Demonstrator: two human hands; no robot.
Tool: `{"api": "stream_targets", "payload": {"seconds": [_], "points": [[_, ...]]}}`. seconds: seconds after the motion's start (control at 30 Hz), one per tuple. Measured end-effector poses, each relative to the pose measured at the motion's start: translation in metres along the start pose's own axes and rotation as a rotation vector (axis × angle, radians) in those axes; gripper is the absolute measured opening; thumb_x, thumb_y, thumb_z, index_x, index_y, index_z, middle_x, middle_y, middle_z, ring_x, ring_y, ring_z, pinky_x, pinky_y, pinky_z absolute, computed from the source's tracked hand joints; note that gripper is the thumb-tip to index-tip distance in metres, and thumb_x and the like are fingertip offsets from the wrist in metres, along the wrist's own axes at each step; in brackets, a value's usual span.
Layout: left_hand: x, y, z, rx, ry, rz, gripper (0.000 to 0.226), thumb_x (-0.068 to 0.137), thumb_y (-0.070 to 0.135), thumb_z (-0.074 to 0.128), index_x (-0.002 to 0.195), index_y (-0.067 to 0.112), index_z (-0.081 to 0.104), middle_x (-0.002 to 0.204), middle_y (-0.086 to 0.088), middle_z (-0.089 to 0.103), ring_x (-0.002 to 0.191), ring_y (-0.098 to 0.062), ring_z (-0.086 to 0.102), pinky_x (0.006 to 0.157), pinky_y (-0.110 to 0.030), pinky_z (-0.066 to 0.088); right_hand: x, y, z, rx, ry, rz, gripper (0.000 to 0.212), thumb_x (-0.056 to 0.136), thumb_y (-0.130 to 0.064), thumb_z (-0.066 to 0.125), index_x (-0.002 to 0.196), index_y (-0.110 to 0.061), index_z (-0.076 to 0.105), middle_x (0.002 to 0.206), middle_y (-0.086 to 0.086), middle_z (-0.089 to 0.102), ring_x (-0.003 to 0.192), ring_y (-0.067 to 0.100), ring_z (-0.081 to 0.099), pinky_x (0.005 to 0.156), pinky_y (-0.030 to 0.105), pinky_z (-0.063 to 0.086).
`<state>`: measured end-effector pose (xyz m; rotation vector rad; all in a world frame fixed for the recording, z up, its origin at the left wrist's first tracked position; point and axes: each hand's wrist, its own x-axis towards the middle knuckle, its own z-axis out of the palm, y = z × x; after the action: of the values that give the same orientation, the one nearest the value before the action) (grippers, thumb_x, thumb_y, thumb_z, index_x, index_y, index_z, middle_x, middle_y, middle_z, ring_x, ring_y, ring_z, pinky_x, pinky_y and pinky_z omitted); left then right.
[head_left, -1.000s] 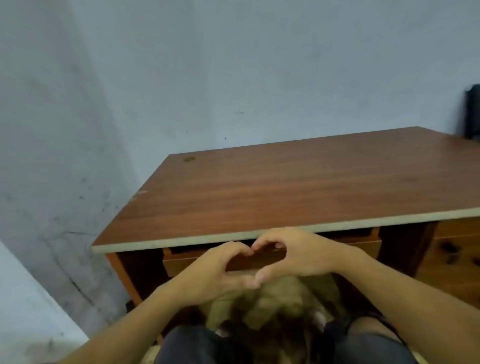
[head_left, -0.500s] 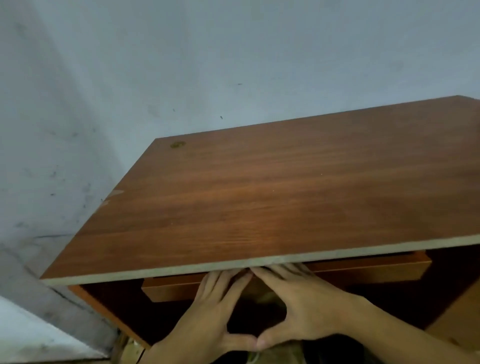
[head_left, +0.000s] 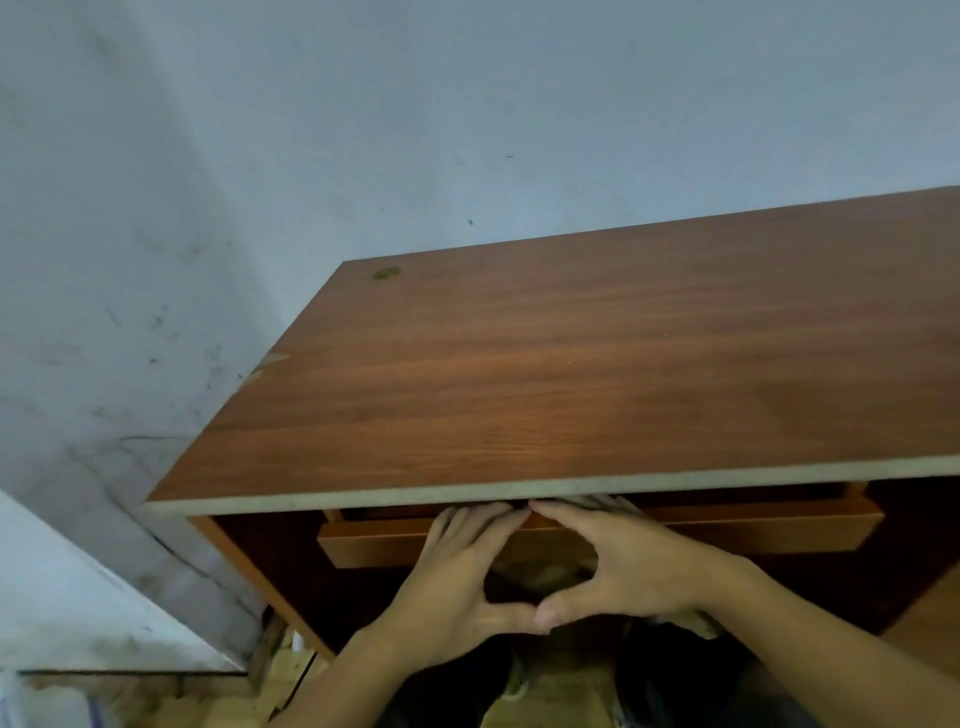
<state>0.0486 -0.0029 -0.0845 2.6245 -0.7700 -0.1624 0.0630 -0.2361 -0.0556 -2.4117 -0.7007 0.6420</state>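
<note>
I'm pressing my left hand (head_left: 457, 582) and right hand (head_left: 628, 566) flat on the drawer (head_left: 779, 530), which is sticking out a bit under the counter's (head_left: 571, 389) near edge. My fingers (head_left: 483, 525) are lying straight and together, tips up at the gap, so shoving it in risks pinching them.

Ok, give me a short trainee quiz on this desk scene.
1. True or false: one hand rests on top of the desktop.
2. The left hand and right hand touch each other at: A) thumb tips and index fingertips; B) wrists only; C) nowhere.
3. Fill in: both hands' straight fingers lie on the front of the ____ under the desktop.
Key: 1 false; 2 A; 3 drawer.
</note>
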Motion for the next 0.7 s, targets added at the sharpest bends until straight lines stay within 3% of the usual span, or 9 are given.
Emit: {"api": "stream_targets", "payload": {"seconds": [0.1,0.27,0.4,0.5,0.6,0.7], "points": [[-0.021,0.011,0.004,-0.035,-0.02,-0.024,0.102,0.07,0.095,0.034,0.154,0.039,0.022,0.148,0.023,0.024,0.13,0.009,0.016,0.118,-0.025,0.007,-0.016,-0.009,0.011,0.016,-0.019,0.055,0.104,0.07,-0.085,0.062,0.155,-0.05,0.012,0.166,-0.016,0.009,0.153,0.016,-0.003,0.125,0.045,0.007],[-0.06,0.028,0.016,-0.039,-0.048,-0.029,0.086,0.08,0.087,0.041,0.153,0.047,0.017,0.145,0.032,0.019,0.129,0.022,0.004,0.114,-0.02,0.004,-0.053,-0.031,0.035,0.047,-0.024,0.002,0.093,0.08,-0.074,0.063,0.156,-0.044,0.017,0.155,-0.028,0.017,0.138,0.0,0.008,0.115,0.029,0.015],[-0.096,0.046,0.028,-0.003,-0.016,-0.001,0.082,0.083,0.086,0.038,0.152,0.045,0.02,0.147,0.028,0.022,0.132,0.013,0.013,0.114,-0.019,0.006,-0.085,-0.049,0.058,0.02,-0.005,0.011,0.092,0.08,-0.074,0.062,0.155,-0.044,0.02,0.156,-0.023,0.023,0.137,0.001,0.014,0.109,0.028,0.022],[-0.118,0.055,0.031,-0.001,0.014,0.009,0.083,0.083,0.084,0.04,0.152,0.041,0.025,0.144,0.027,0.027,0.127,0.017,0.014,0.11,-0.014,0.006,-0.103,-0.056,0.075,-0.002,0.039,0.002,0.092,0.078,-0.076,0.062,0.155,-0.043,0.023,0.156,-0.022,0.026,0.142,0.003,0.016,0.116,0.03,0.023],[-0.137,0.067,0.029,0.0,0.008,0.028,0.08,0.081,0.083,0.043,0.149,0.042,0.032,0.139,0.03,0.032,0.124,0.019,0.019,0.106,-0.011,0.011,-0.12,-0.062,0.091,-0.007,0.078,-0.011,0.091,0.077,-0.078,0.061,0.154,-0.041,0.029,0.152,-0.024,0.033,0.141,0.001,0.024,0.118,0.033,0.027],[-0.153,0.077,0.022,-0.06,-0.047,0.036,0.072,0.083,0.079,0.048,0.145,0.043,0.039,0.136,0.031,0.038,0.123,0.015,0.028,0.105,-0.017,0.022,-0.135,-0.069,0.103,-0.003,0.094,-0.037,0.08,0.081,-0.076,0.06,0.15,-0.041,0.037,0.145,-0.027,0.041,0.134,-0.005,0.033,0.115,0.03,0.034]]}}
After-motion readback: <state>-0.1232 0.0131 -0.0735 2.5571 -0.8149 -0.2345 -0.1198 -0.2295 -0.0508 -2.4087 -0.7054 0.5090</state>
